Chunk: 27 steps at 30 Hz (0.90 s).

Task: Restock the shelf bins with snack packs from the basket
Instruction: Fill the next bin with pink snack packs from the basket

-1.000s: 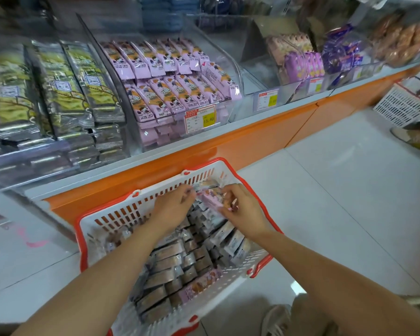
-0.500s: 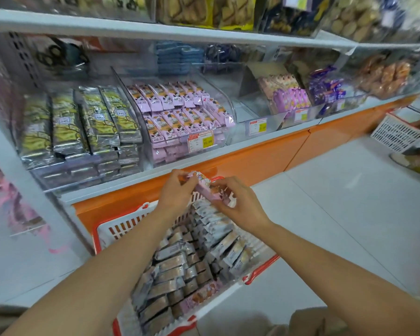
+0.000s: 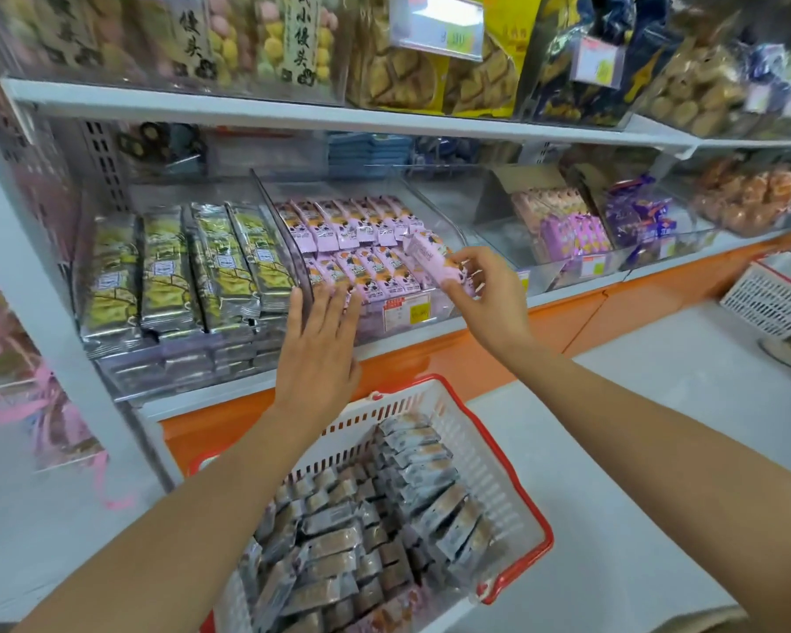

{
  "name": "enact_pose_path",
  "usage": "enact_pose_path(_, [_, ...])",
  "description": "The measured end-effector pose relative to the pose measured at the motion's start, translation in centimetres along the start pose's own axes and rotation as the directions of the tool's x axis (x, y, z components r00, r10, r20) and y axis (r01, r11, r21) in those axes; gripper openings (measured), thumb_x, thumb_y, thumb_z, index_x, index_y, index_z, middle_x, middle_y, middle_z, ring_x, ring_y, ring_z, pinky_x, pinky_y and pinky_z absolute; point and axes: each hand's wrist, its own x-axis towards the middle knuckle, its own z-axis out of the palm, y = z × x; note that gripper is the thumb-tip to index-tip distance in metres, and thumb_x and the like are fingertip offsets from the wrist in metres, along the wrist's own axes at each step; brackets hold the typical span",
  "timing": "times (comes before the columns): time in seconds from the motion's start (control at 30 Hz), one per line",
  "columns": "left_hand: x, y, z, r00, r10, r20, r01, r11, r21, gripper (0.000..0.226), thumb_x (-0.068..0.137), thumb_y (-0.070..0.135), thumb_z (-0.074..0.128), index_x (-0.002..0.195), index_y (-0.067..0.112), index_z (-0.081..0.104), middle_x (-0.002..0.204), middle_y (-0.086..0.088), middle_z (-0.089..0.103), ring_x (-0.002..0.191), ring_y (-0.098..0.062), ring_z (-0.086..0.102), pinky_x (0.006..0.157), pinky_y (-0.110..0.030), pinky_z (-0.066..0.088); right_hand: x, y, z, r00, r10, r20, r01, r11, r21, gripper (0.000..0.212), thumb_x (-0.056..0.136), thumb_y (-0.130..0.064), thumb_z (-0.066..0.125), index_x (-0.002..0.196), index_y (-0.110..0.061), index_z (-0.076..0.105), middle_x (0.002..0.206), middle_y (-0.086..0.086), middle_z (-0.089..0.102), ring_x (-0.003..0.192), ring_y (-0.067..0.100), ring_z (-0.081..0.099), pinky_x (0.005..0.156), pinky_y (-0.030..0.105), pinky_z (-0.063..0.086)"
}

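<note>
One pink snack pack [image 3: 432, 262], likely light, crinkly and slippery, is best pinched across its sides as the right grip [image 3: 485, 299] does; the left grip [image 3: 316, 354] lies spread.

A single wide-angle view looks from the person's head, forward and slightly down, close to the store shelf [image 3: 293, 116]. The left forearm [image 3: 193, 504] and right forearm [image 3: 649, 431] reach in from the bottom corners. The clear bins [image 3: 278, 230] of the lower shelf cross the middle, and the white basket [image 3: 480, 454] on the floor sits low at the centre.
</note>
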Motion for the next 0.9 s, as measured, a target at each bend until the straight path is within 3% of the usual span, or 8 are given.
enact_pose_path(0.17, [0.0, 0.3, 0.4, 1.0, -0.011, -0.006, 0.011, 1.0, 0.021, 0.08, 0.094, 0.034, 0.048, 0.157, 0.011, 0.005, 0.165, -0.012, 0.009, 0.153, -0.03, -0.001, 0.116, -0.051, -0.023, 4.1, 1.0, 1.7, 0.999, 0.037, 0.001, -0.036, 0.983, -0.178, 0.022, 0.089, -0.021, 0.066, 0.11, -0.018, 0.061, 0.104, 0.008, 0.059, 0.089, 0.022, 0.056, 0.08, 0.037, 0.047])
enact_pose_path(0.3, [0.0, 0.2, 0.8, 1.0, -0.013, 0.006, 0.013, 0.999, 0.032, 0.084, 0.09, 0.031, 0.058, 0.157, 0.01, 0.013, 0.164, -0.012, 0.014, 0.152, -0.031, 0.003, 0.118, -0.053, -0.018, 5.5, 2.1, 3.8, 0.997, 0.067, 0.049, -0.053, 0.969, -0.243, 0.024, 0.089, -0.022, 0.067, 0.111, -0.014, 0.064, 0.112, 0.012, 0.058, 0.094, 0.026, 0.057, 0.084, 0.035, 0.046])
enact_pose_path(0.47, [0.1, 0.2, 1.0, 0.999, -0.033, 0.003, 0.033, 0.998, 0.045, 0.084, 0.085, 0.028, 0.062, 0.156, 0.01, 0.022, 0.163, -0.011, 0.021, 0.152, -0.03, 0.01, 0.119, -0.053, -0.014, 5.2, 2.9, 5.1, 0.998, 0.056, 0.016, -0.048, 0.949, -0.313, 0.024, 0.084, -0.022, 0.073, 0.107, -0.013, 0.07, 0.104, 0.012, 0.052, 0.1, 0.03, 0.052, 0.084, 0.037, 0.043])
enact_pose_path(0.6, [0.0, 0.2, 1.0, 0.999, -0.04, 0.025, 0.038, 0.998, 0.058, 0.085, 0.082, 0.027, 0.066, 0.155, 0.009, 0.027, 0.161, -0.012, 0.026, 0.151, -0.03, 0.015, 0.12, -0.053, -0.01, 5.0, 2.7, 4.6, 0.995, 0.076, 0.061, -0.055, 0.957, -0.286, 0.031, 0.086, -0.023, 0.072, 0.115, -0.014, 0.068, 0.106, 0.01, 0.048, 0.104, 0.027, 0.048, 0.089, 0.032, 0.04])
enact_pose_path(0.73, [-0.1, 0.3, 0.3, 0.998, -0.032, 0.051, 0.028, 0.996, 0.081, 0.082, 0.092, 0.029, 0.052, 0.158, 0.012, 0.007, 0.165, -0.01, 0.007, 0.153, -0.028, -0.001, 0.117, -0.052, -0.02, 3.6, 2.2, 3.5, 0.993, 0.057, 0.107, -0.029, 0.969, -0.247, 0.038, 0.088, -0.026, 0.069, 0.125, -0.017, 0.064, 0.111, 0.01, 0.049, 0.108, 0.027, 0.047, 0.094, 0.036, 0.042])
enact_pose_path(0.8, [-0.1, 0.4, 0.1, 0.997, -0.033, 0.063, 0.028, 0.997, 0.071, 0.081, 0.094, 0.028, 0.047, 0.158, 0.013, -0.002, 0.166, -0.009, -0.002, 0.152, -0.027, -0.009, 0.116, -0.052, -0.022, 2.0, 1.9, 2.9, 0.996, 0.015, 0.084, 0.0, 0.985, -0.175, 0.036, 0.088, -0.022, 0.069, 0.123, -0.016, 0.063, 0.11, 0.009, 0.051, 0.106, 0.027, 0.05, 0.093, 0.036, 0.043])
enact_pose_path(0.9, [-0.3, 0.6, -0.5, 0.998, -0.046, 0.047, 0.044, 0.998, 0.043, 0.084, 0.091, 0.029, 0.049, 0.158, 0.011, 0.0, 0.165, -0.009, -0.001, 0.152, -0.028, -0.009, 0.119, -0.053, -0.014, -1.3, 1.8, 2.3, 0.998, -0.035, 0.048, 0.04, 0.994, -0.104, 0.027, 0.087, -0.015, 0.069, 0.113, -0.012, 0.065, 0.103, 0.003, 0.051, 0.095, 0.022, 0.053, 0.086, 0.036, 0.046])
